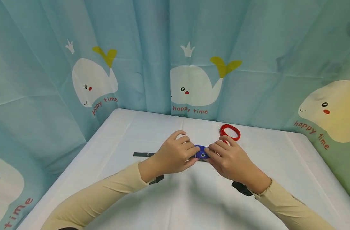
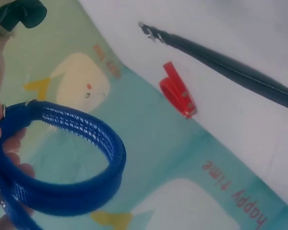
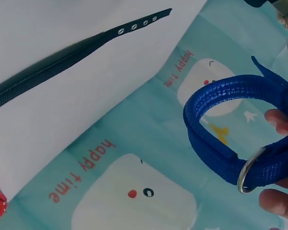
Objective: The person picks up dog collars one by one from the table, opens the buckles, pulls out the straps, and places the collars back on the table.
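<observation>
Both hands hold a blue pet collar (image 1: 202,152) up in front of the body, bent into a loop. My left hand (image 1: 178,154) pinches one side of it and my right hand (image 1: 230,158) pinches the other, thumbs below. A metal-rimmed eyelet faces up between them. In the right wrist view the loop shows a padded lining, a metal D-ring (image 3: 249,170) and a loose strap end (image 3: 260,68). The left wrist view has the same blue collar (image 2: 116,163) at lower left, its strap end trailing downward. Fingers partly hide where the strap overlaps.
A dark collar (image 2: 221,64) lies stretched out on the white table (image 1: 126,134), partly behind the left hand in the head view. Beyond the right hand is a red collar (image 1: 236,132), curled in a loop near the back edge. A whale-print curtain (image 1: 152,64) hangs behind the table.
</observation>
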`<action>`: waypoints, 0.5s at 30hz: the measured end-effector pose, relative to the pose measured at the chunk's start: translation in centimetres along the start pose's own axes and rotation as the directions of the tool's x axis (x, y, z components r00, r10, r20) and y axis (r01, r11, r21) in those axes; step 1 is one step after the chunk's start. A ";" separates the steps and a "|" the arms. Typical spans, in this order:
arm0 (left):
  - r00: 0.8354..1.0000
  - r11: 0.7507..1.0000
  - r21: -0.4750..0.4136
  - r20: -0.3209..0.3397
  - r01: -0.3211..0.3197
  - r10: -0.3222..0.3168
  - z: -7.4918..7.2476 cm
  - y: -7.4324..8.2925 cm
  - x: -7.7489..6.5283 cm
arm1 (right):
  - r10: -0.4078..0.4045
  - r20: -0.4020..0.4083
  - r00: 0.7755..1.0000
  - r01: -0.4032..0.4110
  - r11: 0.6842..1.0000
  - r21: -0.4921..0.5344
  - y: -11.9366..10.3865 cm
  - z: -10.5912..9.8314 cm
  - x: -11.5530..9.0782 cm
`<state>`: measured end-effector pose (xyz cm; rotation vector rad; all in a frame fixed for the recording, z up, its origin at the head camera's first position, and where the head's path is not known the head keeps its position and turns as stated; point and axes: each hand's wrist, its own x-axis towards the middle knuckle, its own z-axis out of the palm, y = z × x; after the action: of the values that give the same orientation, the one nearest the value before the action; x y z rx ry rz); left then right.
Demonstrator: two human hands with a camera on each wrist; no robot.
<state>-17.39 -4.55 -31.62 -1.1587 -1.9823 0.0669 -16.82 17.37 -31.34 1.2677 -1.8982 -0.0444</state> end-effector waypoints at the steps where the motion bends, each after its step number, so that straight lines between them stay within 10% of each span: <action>1: 1.000 1.000 0.001 -0.007 0.001 -0.001 0.0 0.0 0.0 | 0.007 -0.009 1.000 -0.007 1.000 0.006 0.0 0.0 0.0; 15: 0.999 0.999 0.021 0.027 0.035 -0.036 -0.2 0.4 0.5 | 0.005 -0.133 0.991 -0.010 0.999 -0.034 -0.3 0.7 0.7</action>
<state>-17.11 -4.02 -31.31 -1.1151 -2.0211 0.0848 -17.15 16.41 -31.54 1.2103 -1.7803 0.0108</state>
